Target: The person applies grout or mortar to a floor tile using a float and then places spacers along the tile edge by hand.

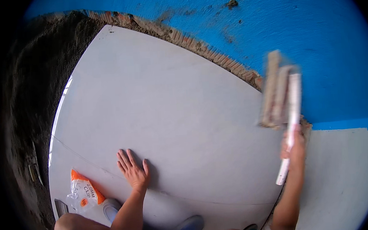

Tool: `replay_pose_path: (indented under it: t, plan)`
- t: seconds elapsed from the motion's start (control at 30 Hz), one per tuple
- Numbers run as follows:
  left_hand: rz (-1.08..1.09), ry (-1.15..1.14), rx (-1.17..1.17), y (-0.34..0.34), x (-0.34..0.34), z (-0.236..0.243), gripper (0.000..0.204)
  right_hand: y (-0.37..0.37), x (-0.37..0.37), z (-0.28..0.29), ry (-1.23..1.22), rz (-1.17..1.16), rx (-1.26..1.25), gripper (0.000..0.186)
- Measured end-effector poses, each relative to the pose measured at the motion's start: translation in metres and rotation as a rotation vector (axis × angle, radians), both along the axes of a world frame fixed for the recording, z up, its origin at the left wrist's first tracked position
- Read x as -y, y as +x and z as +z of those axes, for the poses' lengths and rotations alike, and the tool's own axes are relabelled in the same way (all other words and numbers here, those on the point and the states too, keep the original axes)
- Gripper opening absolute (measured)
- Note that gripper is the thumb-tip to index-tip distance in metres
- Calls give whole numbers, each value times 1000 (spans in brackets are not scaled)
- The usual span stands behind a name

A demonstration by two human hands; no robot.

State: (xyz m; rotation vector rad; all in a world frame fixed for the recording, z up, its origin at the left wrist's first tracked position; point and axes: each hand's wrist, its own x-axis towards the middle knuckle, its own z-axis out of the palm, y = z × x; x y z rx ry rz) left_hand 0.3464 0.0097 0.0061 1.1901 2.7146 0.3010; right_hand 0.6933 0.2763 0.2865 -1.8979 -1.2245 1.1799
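Observation:
My left hand [133,170] rests flat with fingers spread on a large pale grey tile [170,94]. At the right, my right hand [294,144] grips the long white handle of a tool [277,88]; its beige-grey head is blurred, above the tile's right edge and against the blue wall [323,56]. An orange and white plastic bag [84,188] lies on the tile left of my left hand, with a metal tool [60,207] at the tile's left edge.
Dark sandy bedding [25,103] borders the tile on the left, with a hand tool [34,168] in it. A rough, broken strip [196,44] runs along the wall's foot. Paler flooring [343,168] lies at right. My knee and sandalled feet are at the lower edge.

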Motion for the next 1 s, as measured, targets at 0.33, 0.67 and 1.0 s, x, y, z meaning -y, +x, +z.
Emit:
replay_pose_path:
  t: [0.33, 0.67, 1.0]
  plan:
    - [-31, -22, 32, 2, -11, 7, 81, -23, 0, -189, -412, 80, 157, 65]
    - [-29, -13, 2, -1, -3, -5, 84, -38, 36, -20, 260, -9, -150, 56]
    - [-116, -122, 0, -7, -8, -3, 97, -87, 157, -188, -254, 559, 494, 74]
